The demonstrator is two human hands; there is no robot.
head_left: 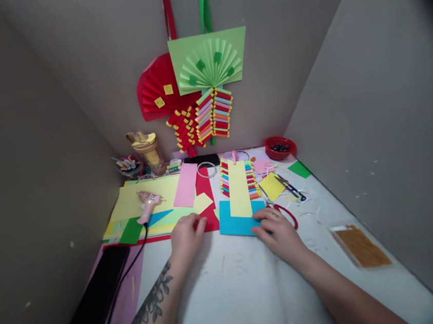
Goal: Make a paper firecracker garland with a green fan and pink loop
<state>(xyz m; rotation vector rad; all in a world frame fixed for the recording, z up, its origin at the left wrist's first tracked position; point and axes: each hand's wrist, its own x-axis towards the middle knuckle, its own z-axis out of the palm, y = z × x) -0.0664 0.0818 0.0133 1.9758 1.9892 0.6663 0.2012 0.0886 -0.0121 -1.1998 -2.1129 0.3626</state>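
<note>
On the red fan (150,86) hung at the upper centre, two yellow squares (159,102) carry marks resembling a 2 and a 0; faint marks on the white worktop (231,299) are unreadable. Plain grey walls (74,58) enclose it left, right and behind. Blue paper (233,227) lies just right of centre, partly under a pale yellow strip (238,190). The right hand (280,230) touches its right edge; whether that grip pinches is unclear. The left hand (187,237) curls beside red paper (210,219), its grip impossible to judge.
</note>
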